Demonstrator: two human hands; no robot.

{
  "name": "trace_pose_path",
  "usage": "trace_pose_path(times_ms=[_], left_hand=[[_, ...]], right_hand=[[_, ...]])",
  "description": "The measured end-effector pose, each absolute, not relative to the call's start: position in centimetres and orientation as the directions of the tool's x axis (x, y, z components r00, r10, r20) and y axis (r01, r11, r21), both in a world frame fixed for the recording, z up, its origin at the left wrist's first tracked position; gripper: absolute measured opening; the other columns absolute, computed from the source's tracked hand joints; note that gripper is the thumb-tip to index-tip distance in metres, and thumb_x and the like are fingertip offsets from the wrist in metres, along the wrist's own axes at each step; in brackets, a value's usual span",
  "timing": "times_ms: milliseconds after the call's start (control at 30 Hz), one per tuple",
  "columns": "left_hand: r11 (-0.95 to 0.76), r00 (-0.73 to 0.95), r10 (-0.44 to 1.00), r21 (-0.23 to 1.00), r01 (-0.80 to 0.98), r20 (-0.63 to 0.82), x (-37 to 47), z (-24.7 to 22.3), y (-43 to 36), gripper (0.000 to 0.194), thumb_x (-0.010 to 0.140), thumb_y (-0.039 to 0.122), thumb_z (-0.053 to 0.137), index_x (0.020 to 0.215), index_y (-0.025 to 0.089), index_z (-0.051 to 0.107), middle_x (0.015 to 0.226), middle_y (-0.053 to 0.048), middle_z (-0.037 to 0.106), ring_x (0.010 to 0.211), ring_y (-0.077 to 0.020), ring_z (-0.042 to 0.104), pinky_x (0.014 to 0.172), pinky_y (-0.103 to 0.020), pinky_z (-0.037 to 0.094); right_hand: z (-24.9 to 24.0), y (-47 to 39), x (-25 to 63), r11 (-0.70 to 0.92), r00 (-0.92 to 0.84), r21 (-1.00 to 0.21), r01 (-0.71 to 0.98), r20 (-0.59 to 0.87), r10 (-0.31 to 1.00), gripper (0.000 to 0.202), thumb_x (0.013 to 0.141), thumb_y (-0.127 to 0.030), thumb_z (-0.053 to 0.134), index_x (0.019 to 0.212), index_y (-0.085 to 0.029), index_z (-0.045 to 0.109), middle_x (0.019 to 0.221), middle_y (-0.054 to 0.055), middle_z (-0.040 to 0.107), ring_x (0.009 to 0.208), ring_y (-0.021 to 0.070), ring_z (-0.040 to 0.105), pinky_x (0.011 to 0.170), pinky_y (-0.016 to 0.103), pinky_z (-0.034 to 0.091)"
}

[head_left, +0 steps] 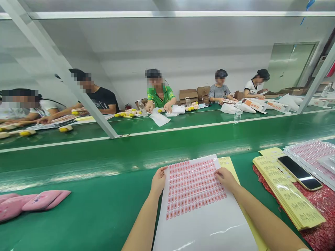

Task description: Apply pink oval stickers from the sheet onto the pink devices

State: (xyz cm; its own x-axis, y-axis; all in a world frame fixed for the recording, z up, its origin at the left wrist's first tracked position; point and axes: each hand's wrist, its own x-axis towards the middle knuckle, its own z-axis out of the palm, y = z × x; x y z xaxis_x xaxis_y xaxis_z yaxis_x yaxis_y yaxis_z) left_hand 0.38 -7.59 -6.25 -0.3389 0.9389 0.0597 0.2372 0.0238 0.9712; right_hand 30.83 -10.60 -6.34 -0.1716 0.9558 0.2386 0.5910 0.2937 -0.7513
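Observation:
A white sheet (199,216) printed with rows of small red stickers lies on the green table in front of me, over a yellow sheet (230,163). My left hand (157,180) grips the sheet's left edge near the top, thumb on the stickers. At the right edge of the sticker block, the fingertips of my right hand (225,177) press down on the stickers. Whether a sticker is pinched between those fingers cannot be made out.
A stack of yellow label sheets (290,195) and a black phone (299,173) lie to my right on a red cloth, with more sticker sheets (311,153) beyond. Pink pouches (31,204) sit at the left. Across the green conveyor (167,139), several seated people work.

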Motion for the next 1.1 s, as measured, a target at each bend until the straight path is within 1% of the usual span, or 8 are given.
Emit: trace_pose_path(times_ms=[100, 200, 367, 567, 667, 800, 967, 1100], left_hand=[[0.040, -0.294, 0.953, 0.926, 0.376, 0.078, 1.5, -6.0, -7.5, 0.037, 0.063, 0.004, 0.045, 0.094, 0.021, 0.055, 0.121, -0.008, 0.054, 0.109, -0.0220, 0.051, 0.090, -0.035, 0.041], [0.046, -0.275, 0.954, 0.852, 0.522, 0.117, 3.0, -5.9, -7.9, 0.050, 0.062, -0.001, 0.043, 0.106, 0.021, 0.051, 0.136, -0.007, 0.036, 0.128, -0.0237, 0.026, 0.102, -0.041, 0.025], [0.023, -0.174, 0.974, 0.706, 0.708, 0.142, 5.2, -5.3, -9.6, 0.059, 0.061, -0.006, 0.035, 0.116, 0.013, 0.046, 0.142, -0.011, 0.022, 0.132, -0.0224, 0.004, 0.107, -0.043, 0.009], [-0.116, 0.125, 0.992, 0.559, 0.821, 0.022, 8.1, -4.8, -12.6, 0.051, 0.068, 0.004, 0.042, 0.114, 0.022, 0.052, 0.131, -0.008, 0.045, 0.125, -0.0239, 0.031, 0.103, -0.046, 0.018], [-0.132, 0.164, 0.986, 0.505, 0.853, -0.019, 9.8, -5.2, -14.0, 0.047, 0.074, 0.022, 0.047, 0.121, 0.020, 0.047, 0.135, -0.011, 0.038, 0.128, -0.0318, 0.023, 0.099, -0.057, 0.014], [-0.138, 0.154, 0.988, 0.394, 0.909, -0.009, 11.0, -5.7, -15.0, 0.048, 0.081, 0.032, 0.038, 0.126, 0.016, 0.041, 0.139, -0.014, 0.029, 0.130, -0.0323, 0.013, 0.100, -0.056, 0.006], [-0.182, 0.184, 0.983, 0.221, 0.958, 0.011, 11.0, -5.9, -15.3, 0.048, 0.084, 0.037, 0.035, 0.128, 0.019, 0.038, 0.137, -0.013, 0.033, 0.129, -0.0312, 0.018, 0.100, -0.054, 0.015], [-0.214, 0.203, 0.976, 0.148, 0.966, 0.085, 11.0, -6.4, -15.6, 0.046, 0.084, 0.036, 0.035, 0.127, 0.019, 0.040, 0.134, -0.013, 0.038, 0.126, -0.0316, 0.026, 0.098, -0.055, 0.022]], right_hand=[[-6.5, -10.1, 31.5, 0.229, -0.084, -0.787, 0.573, 0.221, 0.972, 0.021, 0.076, -0.024, 0.039, 0.075, -0.018, 0.059, 0.076, 0.006, 0.061, 0.072, 0.0186, 0.056, 0.067, 0.032, 0.046], [-6.7, -9.7, 31.9, 0.195, -0.026, -0.805, 0.561, 0.218, 0.976, 0.022, 0.076, -0.028, 0.038, 0.074, -0.018, 0.058, 0.075, 0.005, 0.061, 0.070, 0.0184, 0.056, 0.066, 0.032, 0.045], [-6.7, -9.3, 32.2, 0.178, 0.000, -0.809, 0.560, 0.215, 0.977, 0.023, 0.076, -0.032, 0.037, 0.073, -0.019, 0.056, 0.075, 0.005, 0.060, 0.070, 0.0178, 0.055, 0.066, 0.030, 0.045], [-6.5, -9.5, 32.3, 0.194, -0.050, -0.797, 0.572, 0.202, 0.978, 0.022, 0.076, -0.030, 0.039, 0.073, -0.018, 0.057, 0.074, 0.005, 0.059, 0.067, 0.0172, 0.054, 0.064, 0.031, 0.044], [-6.2, -9.6, 32.5, 0.208, -0.102, -0.782, 0.587, 0.183, 0.978, 0.019, 0.074, -0.026, 0.042, 0.073, -0.018, 0.058, 0.071, 0.004, 0.059, 0.065, 0.0171, 0.053, 0.062, 0.031, 0.044], [-5.3, -10.0, 32.1, 0.224, -0.168, -0.758, 0.612, 0.152, 0.974, 0.015, 0.073, -0.021, 0.045, 0.075, -0.017, 0.060, 0.074, 0.006, 0.060, 0.068, 0.0174, 0.055, 0.065, 0.032, 0.046], [-5.2, -12.0, 30.3, 0.341, -0.301, -0.705, 0.622, 0.186, 0.935, 0.022, 0.072, -0.016, 0.050, 0.092, -0.017, 0.060, 0.097, 0.009, 0.058, 0.095, 0.0197, 0.053, 0.086, 0.035, 0.041], [-6.3, -13.5, 29.3, 0.476, -0.408, -0.546, 0.689, 0.250, 0.878, 0.028, 0.071, -0.016, 0.054, 0.099, -0.017, 0.059, 0.110, 0.011, 0.054, 0.104, 0.0225, 0.049, 0.091, 0.039, 0.039]])
